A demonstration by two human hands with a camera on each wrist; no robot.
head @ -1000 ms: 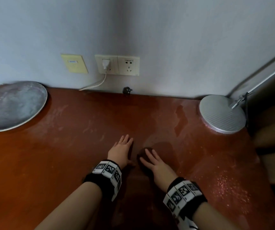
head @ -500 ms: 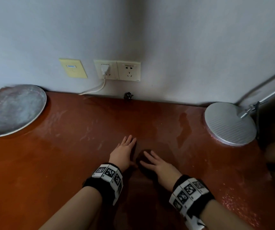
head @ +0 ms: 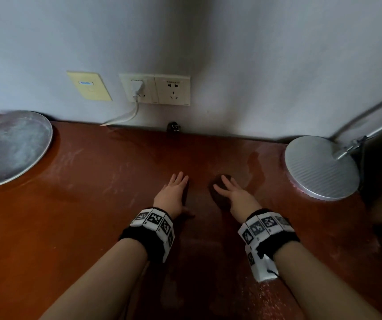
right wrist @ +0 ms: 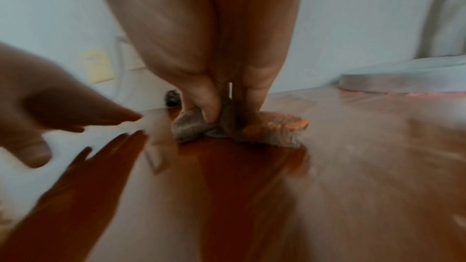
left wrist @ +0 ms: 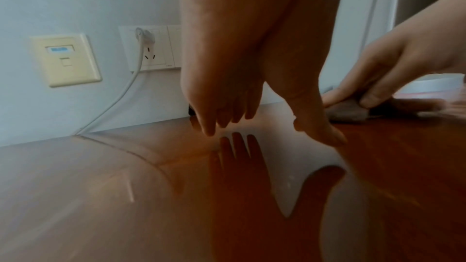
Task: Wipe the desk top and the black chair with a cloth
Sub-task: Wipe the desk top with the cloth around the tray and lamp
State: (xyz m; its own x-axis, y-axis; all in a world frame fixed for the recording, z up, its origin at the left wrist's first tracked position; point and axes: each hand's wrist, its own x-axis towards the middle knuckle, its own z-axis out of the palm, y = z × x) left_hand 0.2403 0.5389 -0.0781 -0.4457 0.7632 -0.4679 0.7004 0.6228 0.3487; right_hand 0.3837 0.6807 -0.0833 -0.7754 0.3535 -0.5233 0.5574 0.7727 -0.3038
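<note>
Right hand (head: 236, 197): fingers (right wrist: 209, 107) are pressed down on a small dark cloth (right wrist: 227, 128), which is bunched under the fingertips; the thumb and forefinger are curled into its left fold, so it is pinched and held flat against the desk top (head: 70, 215). The cloth's right end is seen sticking out past the fingers, its left lobe under the thumb; in the head view only a dark edge (head: 217, 192) is visible left of and beneath the palm. Left hand (head: 172, 194): fingers are kept straight and close together, nothing is held, tips are just above or barely on the desk, contact cannot be told; the thumb is spread to the right. The two hands are set side by side, apart. Wet streaks are seen on the red-brown surface. Far right, a round silver lamp base (head: 321, 167); far left, a grey round tray (head: 10, 146). On the wall (head: 277, 65), a double socket (head: 155, 88) with a white plug (head: 138, 88) and a yellow plate (head: 89, 85).
</note>
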